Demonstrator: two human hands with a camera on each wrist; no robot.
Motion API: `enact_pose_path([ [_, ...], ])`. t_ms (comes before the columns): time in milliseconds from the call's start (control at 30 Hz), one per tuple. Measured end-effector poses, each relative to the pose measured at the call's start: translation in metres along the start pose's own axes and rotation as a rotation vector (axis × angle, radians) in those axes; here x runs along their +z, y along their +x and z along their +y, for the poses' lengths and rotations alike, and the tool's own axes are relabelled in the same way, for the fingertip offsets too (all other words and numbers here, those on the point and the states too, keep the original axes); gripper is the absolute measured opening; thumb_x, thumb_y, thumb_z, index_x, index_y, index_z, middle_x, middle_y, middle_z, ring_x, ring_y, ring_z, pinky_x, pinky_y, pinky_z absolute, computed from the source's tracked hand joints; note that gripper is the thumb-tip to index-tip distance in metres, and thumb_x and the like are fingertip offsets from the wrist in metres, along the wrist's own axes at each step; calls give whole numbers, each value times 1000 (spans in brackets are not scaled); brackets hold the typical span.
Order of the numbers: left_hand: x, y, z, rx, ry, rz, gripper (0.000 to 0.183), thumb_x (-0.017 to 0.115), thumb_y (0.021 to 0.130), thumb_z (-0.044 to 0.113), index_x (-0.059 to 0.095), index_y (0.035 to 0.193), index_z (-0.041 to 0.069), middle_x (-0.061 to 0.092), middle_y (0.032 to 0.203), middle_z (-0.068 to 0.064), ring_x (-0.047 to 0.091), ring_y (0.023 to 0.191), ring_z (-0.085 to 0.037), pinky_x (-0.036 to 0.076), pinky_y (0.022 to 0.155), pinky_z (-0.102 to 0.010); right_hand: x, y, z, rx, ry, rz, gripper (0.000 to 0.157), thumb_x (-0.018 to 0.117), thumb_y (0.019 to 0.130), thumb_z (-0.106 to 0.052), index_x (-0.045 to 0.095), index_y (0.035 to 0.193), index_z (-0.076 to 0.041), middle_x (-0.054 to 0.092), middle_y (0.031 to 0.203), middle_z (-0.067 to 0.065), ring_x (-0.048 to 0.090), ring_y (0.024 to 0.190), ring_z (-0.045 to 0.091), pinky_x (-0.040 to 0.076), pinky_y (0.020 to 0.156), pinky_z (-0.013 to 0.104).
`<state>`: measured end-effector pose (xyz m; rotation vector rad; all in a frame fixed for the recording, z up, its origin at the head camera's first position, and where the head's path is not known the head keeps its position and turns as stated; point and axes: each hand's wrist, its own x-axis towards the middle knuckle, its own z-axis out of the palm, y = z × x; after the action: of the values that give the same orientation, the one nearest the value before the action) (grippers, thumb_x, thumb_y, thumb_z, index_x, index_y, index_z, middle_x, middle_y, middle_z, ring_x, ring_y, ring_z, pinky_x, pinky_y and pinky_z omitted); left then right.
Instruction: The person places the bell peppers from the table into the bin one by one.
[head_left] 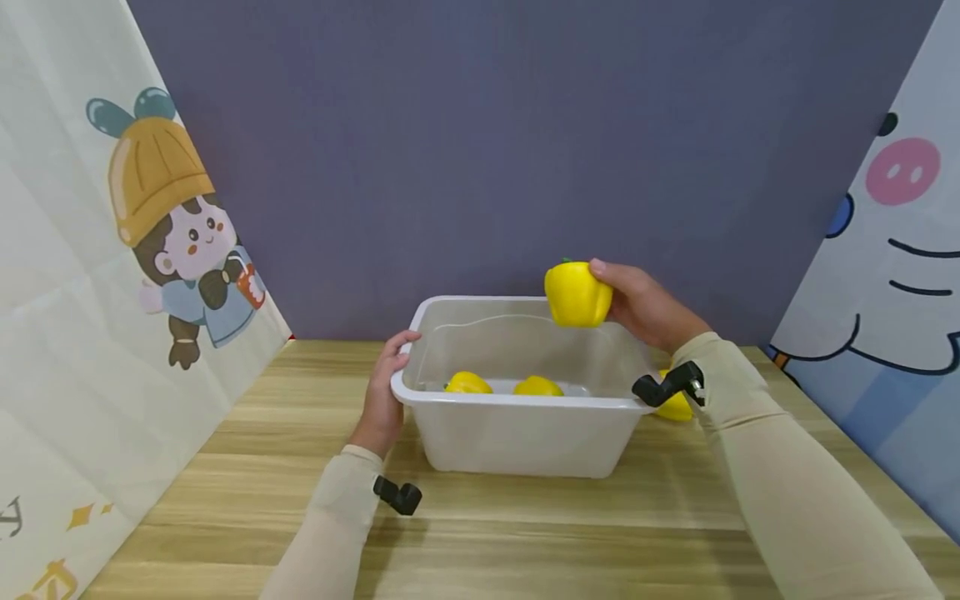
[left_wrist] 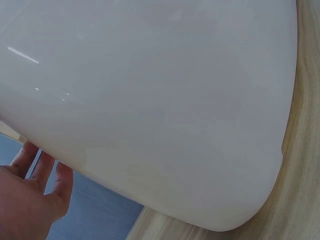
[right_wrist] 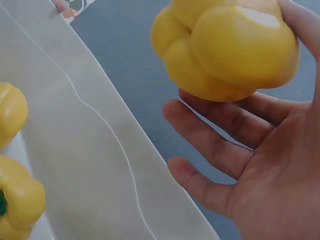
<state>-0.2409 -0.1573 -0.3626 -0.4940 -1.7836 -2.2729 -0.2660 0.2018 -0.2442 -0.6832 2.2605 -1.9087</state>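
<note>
My right hand (head_left: pixel 648 307) holds a yellow bell pepper (head_left: pixel 577 294) above the back right part of a pale grey plastic bin (head_left: pixel 517 437). In the right wrist view the thumb and fingers pinch this bell pepper (right_wrist: pixel 240 47), while the lower fingers stand apart from it. At the bin's left side, my left hand (head_left: pixel 384 392) grips the rim; the left wrist view has its fingers at the edge of the bin (left_wrist: pixel 165 110). Inside lie two more yellow bell peppers, one on the left (head_left: pixel 468 382) and one near the middle (head_left: pixel 538 387), partly hidden by the front wall.
Another yellow bell pepper (head_left: pixel 677 407) lies on the wooden table (head_left: pixel 525 533) right of the bin, partly hidden by the right wrist's black mount (head_left: pixel 670 386). A dark grey panel (head_left: pixel 480 150) rises behind, with printed cloths at left (head_left: pixel 60 250) and right (head_left: pixel 900 333).
</note>
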Motion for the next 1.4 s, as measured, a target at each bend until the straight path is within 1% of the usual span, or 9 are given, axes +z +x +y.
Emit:
enact_pose_path([
  [200,-1,-1,4,-1,-4,-12,46,35,95,20,46,135,2,43,134,-26,51,106,-27,43,89,-37,10,5,1,22,1,11,57,47,100,-54,59,124,-4,60,114,13,58,98,28,50,90,40],
  [300,-2,-1,5,-1,-4,-13,46,35,95,20,46,136,1,43,134,-26,52,106,-26,43,89,-35,14,8,0,22,10,-5,56,47,101,-54,58,125,-4,60,114,12,59,98,28,50,90,40],
  [400,-4,-2,6,2,-9,-12,46,36,95,20,47,135,2,47,131,-23,53,102,-20,44,86,-32,17,12,0,19,30,-14,57,47,101,-54,58,126,-4,60,115,12,59,99,27,50,91,39],
  [567,-5,-6,5,-3,-19,-4,43,36,95,19,50,132,3,51,126,-17,53,101,-19,44,86,-33,24,17,0,28,60,-33,56,47,101,-52,57,126,-3,60,114,13,59,99,27,50,92,40],
  [833,-9,-12,4,-11,-9,-20,44,35,96,20,48,135,5,50,127,-17,53,101,-19,44,87,-33,35,19,-2,41,-2,-60,59,47,100,-55,59,124,-3,61,112,15,61,97,30,50,91,42],
  [967,-12,-12,6,-7,-9,-8,42,35,95,19,50,133,8,52,125,-12,52,101,-18,43,86,-33,44,26,-4,59,-29,-65,59,48,99,-56,60,124,-4,61,113,16,63,97,32,50,92,43],
  [1067,-14,-13,7,-11,-6,-4,42,35,95,18,50,133,7,54,123,-9,53,101,-18,43,86,-33,51,29,-5,70,-49,-74,60,50,99,-57,62,123,-4,61,113,17,64,97,34,50,92,43],
  [1267,-13,-12,6,3,-18,-24,44,36,96,18,48,134,2,53,124,-14,53,100,-18,44,85,-32,59,32,-9,94,-97,-99,62,52,96,-60,63,123,-5,61,116,18,64,98,35,50,93,45],
  [1400,-10,-11,6,0,-16,-31,43,36,96,18,48,134,2,55,118,-7,54,99,-18,44,84,-31,58,33,-8,113,-125,-103,62,52,96,-61,63,122,-6,62,115,18,65,98,35,49,94,46],
])
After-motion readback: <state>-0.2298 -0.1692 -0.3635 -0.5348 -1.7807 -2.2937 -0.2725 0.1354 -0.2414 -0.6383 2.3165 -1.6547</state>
